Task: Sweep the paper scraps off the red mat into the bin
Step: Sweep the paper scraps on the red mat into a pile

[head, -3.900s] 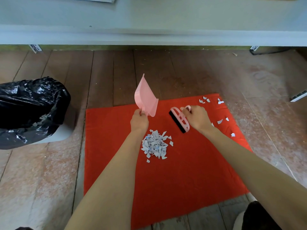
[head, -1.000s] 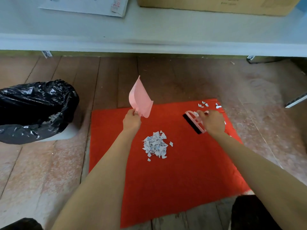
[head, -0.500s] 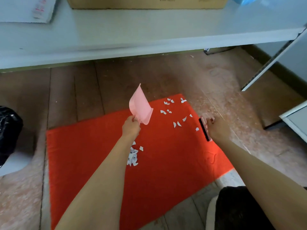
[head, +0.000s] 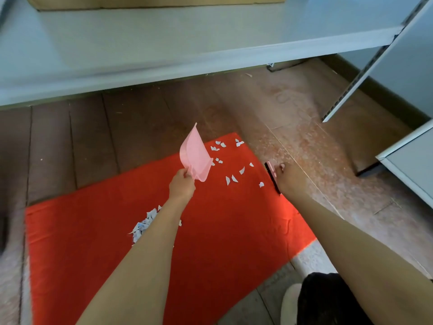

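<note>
The left hand clenches the handle of a translucent pink plastic dustpan, held tilted upward above the flat red fabric mat. The right hand grasps a small pink hand brush with black bristles at the mat's right edge. Loose white paper scraps lie between both sets of fingers; a heaped pile of scraps sits beside the left forearm.

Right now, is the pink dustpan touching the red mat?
Apart. The head view shows the left hand holding the pink dustpan tilted up, clear of the red mat.
</note>
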